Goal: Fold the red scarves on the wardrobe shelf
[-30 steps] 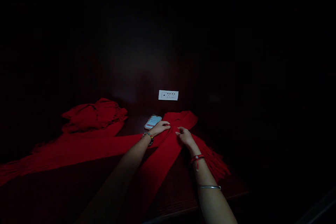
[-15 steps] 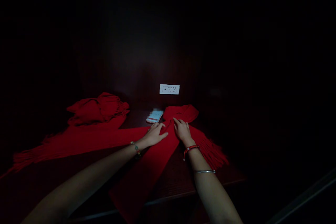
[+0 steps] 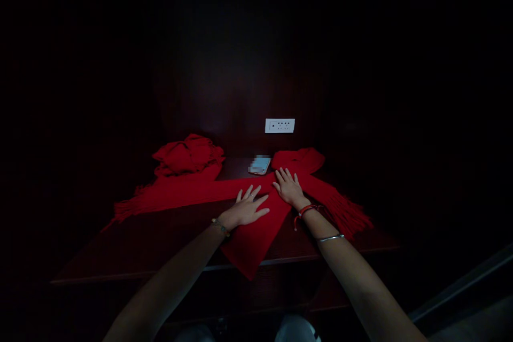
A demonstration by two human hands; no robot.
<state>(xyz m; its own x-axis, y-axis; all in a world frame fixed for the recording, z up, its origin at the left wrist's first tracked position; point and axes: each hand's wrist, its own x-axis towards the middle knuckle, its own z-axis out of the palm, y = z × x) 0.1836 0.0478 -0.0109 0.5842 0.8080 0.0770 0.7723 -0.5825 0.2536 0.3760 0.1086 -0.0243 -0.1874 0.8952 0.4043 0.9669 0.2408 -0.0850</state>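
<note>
A red fringed scarf lies across the dark tabletop, with one flap hanging over the front edge and fringed ends spread to the left and right. My left hand rests on the flap, fingers spread, a ring on one finger. My right hand lies flat where the red layers cross, its fingers also apart. Just beyond it is a rounded red fold. Neither hand grips the cloth. Whether the red strips are one piece or more, I cannot tell.
A bunched red cloth sits at the back left of the table. A phone with a lit, partly blurred screen lies behind my hands. A white wall socket is above. My knees show below the table edge.
My bent fingers have spread out flat on the red cloth. My view has shifted, so the scene sits further right and higher, and more of the front edge shows.
</note>
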